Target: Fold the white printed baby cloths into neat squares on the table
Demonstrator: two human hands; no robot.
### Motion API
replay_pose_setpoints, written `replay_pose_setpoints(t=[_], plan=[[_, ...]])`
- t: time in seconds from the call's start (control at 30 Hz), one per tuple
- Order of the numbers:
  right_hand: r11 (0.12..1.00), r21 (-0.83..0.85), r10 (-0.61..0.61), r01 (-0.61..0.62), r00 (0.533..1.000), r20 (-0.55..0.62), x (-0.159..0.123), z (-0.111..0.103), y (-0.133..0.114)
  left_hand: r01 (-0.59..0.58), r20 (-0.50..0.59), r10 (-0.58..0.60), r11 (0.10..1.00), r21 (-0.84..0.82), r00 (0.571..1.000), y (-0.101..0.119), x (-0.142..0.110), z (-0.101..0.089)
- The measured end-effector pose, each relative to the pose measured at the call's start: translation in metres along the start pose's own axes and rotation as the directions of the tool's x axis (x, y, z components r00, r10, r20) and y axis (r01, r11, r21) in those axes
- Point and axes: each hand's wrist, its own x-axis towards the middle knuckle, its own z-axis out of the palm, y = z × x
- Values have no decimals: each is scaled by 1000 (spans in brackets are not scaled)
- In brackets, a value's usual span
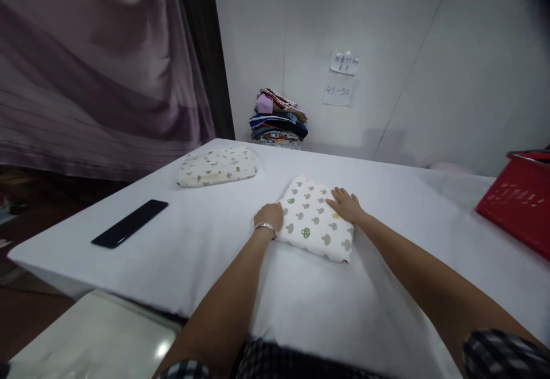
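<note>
In front of me on the white-covered table lies a thick folded white cloth (315, 218) printed with grey mushrooms and a few green and yellow ones. My left hand (270, 217), with a silver bracelet at the wrist, is closed at the cloth's left edge, its fingertips partly hidden. Across the cloth's upper right edge my right hand (347, 204) lies flat with its fingers stretched out. Farther back on the left is a second white bundle (218, 167) with a small dark plant-like print, apart from both hands.
A flat black slab (131, 223) rests on the table (189, 241) at left. Several folded fabrics (279, 118) are piled by the wall beyond the far edge. A red bag (518, 201) stands at right. Below the left front edge is a pale glossy surface (94, 333).
</note>
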Motion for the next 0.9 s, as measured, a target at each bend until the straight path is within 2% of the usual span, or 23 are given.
replay_pose_setpoints(t=[0.13,0.23,0.33,0.5,0.7,0.9], plan=[[972,223,91,-79,995,-47,2,-2,10,-17,-23,16,1000,-17,1000,-1,0,0],[942,300,185,-150,978,-93,2,-8,23,-25,-34,24,999,-28,999,-2,0,0],[901,377,263,-214,961,-82,0,-12,41,-31,-39,29,999,-37,999,-2,0,1],[842,468,311,-267,950,-19,11,-14,55,-37,-47,35,998,-45,998,-3,0,1],[773,546,316,-322,943,109,27,-18,49,-31,-61,28,998,-48,998,-3,-1,0],[688,622,296,-374,927,229,21,-26,47,-73,-76,69,997,-41,995,-5,-3,-2]])
